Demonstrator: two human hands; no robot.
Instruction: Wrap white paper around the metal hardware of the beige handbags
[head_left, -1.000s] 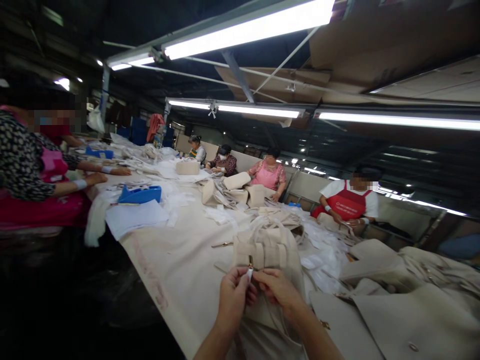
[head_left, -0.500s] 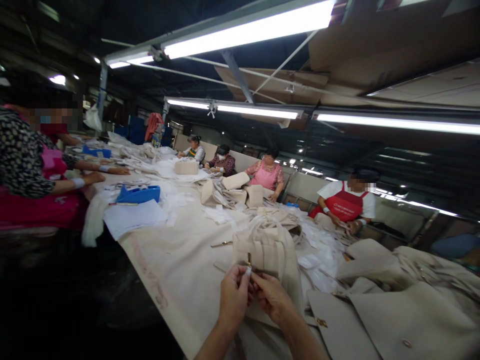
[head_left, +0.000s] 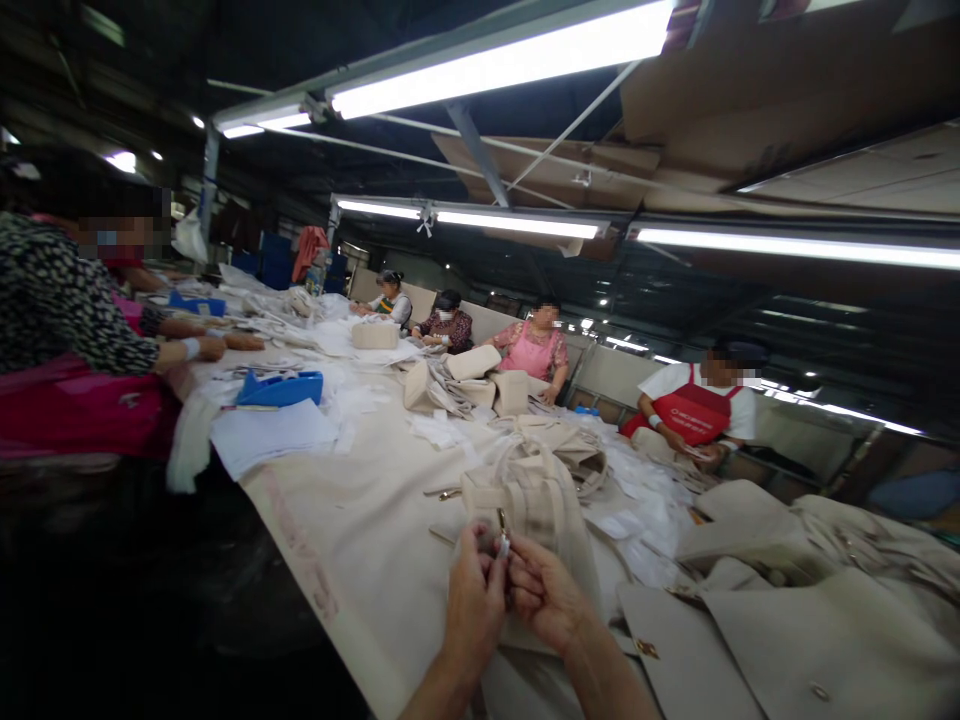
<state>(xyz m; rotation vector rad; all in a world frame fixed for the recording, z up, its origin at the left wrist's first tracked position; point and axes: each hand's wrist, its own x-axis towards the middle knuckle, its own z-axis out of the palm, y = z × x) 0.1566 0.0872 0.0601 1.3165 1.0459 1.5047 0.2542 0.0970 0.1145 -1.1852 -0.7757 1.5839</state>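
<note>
A beige handbag [head_left: 585, 540] with looped handles lies on the covered table in front of me. Gold-coloured metal hardware [head_left: 501, 520] on its near side sticks up just above my fingertips. At the lower end of that metal is a small white strip [head_left: 505, 547], pinched from both sides. My left hand [head_left: 474, 590] is closed, thumb and fingers on the strip. From the right, my right hand [head_left: 549, 588] pinches at the same spot, its other fingers curled. Whether the strip wraps round the metal I cannot tell. Another gold-coloured metal end [head_left: 450, 494] shows left of the bag.
Beige bag pieces [head_left: 832, 630] are heaped at the right. White sheets [head_left: 274, 437] and a blue tape dispenser [head_left: 281, 388] lie at the left. Thin white wrapping [head_left: 652, 500] spreads behind the bag. Several co-workers sit or stand round the table [head_left: 360, 510].
The bag has tilted slightly and the hands have shifted a little right, still pinching the white strip. At the left, a co-worker's arms have moved over the table.
</note>
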